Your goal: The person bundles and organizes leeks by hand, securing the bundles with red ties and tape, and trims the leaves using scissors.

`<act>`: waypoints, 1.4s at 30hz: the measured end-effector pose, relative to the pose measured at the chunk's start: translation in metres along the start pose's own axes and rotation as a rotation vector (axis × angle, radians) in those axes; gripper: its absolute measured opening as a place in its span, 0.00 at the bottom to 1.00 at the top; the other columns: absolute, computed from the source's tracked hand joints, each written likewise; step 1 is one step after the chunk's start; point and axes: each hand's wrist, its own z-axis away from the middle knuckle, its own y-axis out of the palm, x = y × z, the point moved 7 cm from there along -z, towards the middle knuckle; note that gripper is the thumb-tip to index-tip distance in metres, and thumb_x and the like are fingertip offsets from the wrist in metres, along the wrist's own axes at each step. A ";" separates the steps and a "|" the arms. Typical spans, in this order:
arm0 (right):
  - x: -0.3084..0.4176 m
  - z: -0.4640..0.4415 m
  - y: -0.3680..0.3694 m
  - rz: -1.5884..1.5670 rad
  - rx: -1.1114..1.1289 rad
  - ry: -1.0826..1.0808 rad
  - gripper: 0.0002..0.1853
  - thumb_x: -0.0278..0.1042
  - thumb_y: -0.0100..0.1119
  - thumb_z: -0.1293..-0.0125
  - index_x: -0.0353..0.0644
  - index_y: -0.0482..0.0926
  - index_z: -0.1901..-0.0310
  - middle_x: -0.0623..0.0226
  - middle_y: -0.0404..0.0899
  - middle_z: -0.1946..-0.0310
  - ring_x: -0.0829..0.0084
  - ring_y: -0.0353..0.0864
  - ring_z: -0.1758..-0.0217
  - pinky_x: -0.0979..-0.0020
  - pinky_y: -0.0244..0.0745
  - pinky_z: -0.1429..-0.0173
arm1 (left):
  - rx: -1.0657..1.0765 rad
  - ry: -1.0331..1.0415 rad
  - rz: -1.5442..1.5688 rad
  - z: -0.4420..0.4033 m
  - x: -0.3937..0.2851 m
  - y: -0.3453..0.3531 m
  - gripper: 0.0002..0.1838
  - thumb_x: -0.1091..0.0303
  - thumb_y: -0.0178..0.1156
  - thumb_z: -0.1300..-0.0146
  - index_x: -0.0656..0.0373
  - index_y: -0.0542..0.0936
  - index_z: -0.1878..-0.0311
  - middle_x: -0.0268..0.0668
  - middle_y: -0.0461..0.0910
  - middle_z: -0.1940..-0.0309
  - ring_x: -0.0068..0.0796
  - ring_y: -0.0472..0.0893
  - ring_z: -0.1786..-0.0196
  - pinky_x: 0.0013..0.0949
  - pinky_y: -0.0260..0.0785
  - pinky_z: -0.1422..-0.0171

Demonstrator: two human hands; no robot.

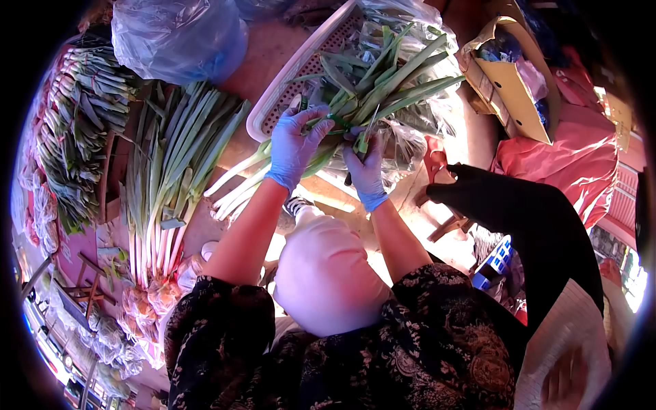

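Observation:
A bunch of leeks (383, 89) lies across the basket, leafy green ends up and to the right, white stalks to the lower left. My left hand (294, 147), in a blue glove, is closed at the bunch's left side, pinching a green tie (338, 126) that crosses the leaves. On the right, my gloved right hand (367, 171) is closed against the bunch around what looks like a knife (348, 180); a dark handle end and thin blade show. A piece of cut leaf is by its fingers.
A pink perforated basket (258, 123) with clear plastic sits ahead. More leeks (164, 171) and stacked bundled greens (85, 116) lie left. A bulging plastic bag (181, 41) stands at the top; an open cardboard box (512, 89) is right. Another person's dark sleeve (540, 212) reaches in from the right.

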 end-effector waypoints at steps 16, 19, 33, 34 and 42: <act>-0.004 -0.002 0.001 -0.061 -0.023 0.101 0.17 0.17 0.50 0.44 0.41 0.64 0.53 0.69 0.68 0.61 0.79 0.67 0.56 0.77 0.65 0.50 | 0.340 0.367 -0.459 -0.015 -0.022 -0.014 0.23 0.45 0.66 0.53 0.55 0.83 0.63 0.44 0.79 0.65 0.47 0.79 0.62 0.40 0.71 0.56; -0.004 -0.002 0.002 -0.035 -0.009 0.042 0.17 0.17 0.50 0.44 0.41 0.64 0.53 0.68 0.68 0.60 0.79 0.67 0.56 0.77 0.65 0.50 | 0.300 0.253 -0.414 -0.009 -0.008 -0.010 0.17 0.50 0.66 0.52 0.54 0.83 0.66 0.43 0.79 0.69 0.44 0.79 0.65 0.40 0.71 0.59; -0.014 -0.006 -0.014 0.286 -0.131 0.055 0.19 0.25 0.55 0.43 0.36 0.64 0.51 0.65 0.70 0.60 0.74 0.69 0.59 0.74 0.67 0.50 | 0.122 0.051 -0.334 -0.072 0.057 0.042 0.13 0.54 0.60 0.45 0.54 0.82 0.68 0.45 0.79 0.72 0.48 0.79 0.69 0.44 0.71 0.63; -0.016 -0.008 -0.013 0.230 -0.140 0.112 0.19 0.25 0.56 0.43 0.36 0.64 0.50 0.66 0.70 0.60 0.75 0.69 0.59 0.74 0.67 0.50 | 0.125 -0.038 -0.268 -0.066 0.063 0.043 0.11 0.61 0.62 0.44 0.56 0.83 0.62 0.45 0.81 0.72 0.45 0.80 0.68 0.37 0.71 0.60; 0.017 0.000 0.044 -0.048 0.085 0.259 0.25 0.26 0.59 0.41 0.41 0.59 0.44 0.68 0.70 0.57 0.82 0.71 0.61 0.83 0.70 0.73 | 0.144 -0.324 -0.061 -0.038 0.036 -0.035 0.16 0.60 0.62 0.41 0.65 0.80 0.59 0.36 0.81 0.70 0.21 0.74 0.67 0.28 0.68 0.57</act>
